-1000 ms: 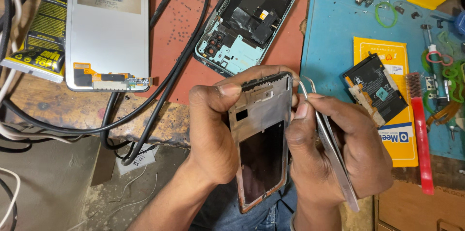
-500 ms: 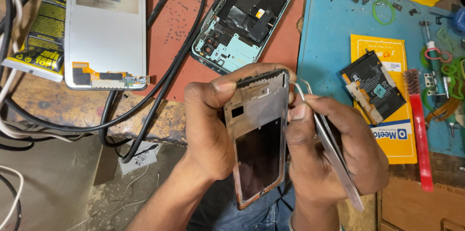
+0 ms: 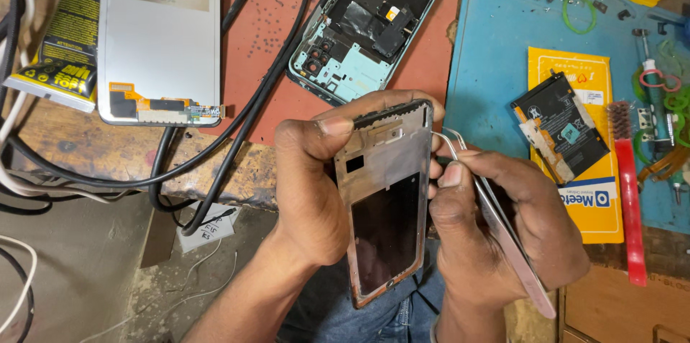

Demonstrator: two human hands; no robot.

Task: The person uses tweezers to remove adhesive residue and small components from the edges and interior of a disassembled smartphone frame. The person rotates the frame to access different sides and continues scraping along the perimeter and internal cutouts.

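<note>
Above a cluttered workbench [image 3: 302, 55], the left hand [image 3: 316, 192] grips a phone frame [image 3: 384, 199] upright, its long axis running toward the body, while the right hand [image 3: 503, 235] pinches tweezers [image 3: 489, 199] against the frame's right edge.

A bare metal phone frame [image 3: 384, 199] is being held upright between the left hand [image 3: 316, 185] and right hand [image 3: 503, 235]. Behind it, an opened phone body [image 3: 366, 23] is lying on a red mat [image 3: 266, 34], with a blue mat [image 3: 496, 48] lying to the right.
</note>
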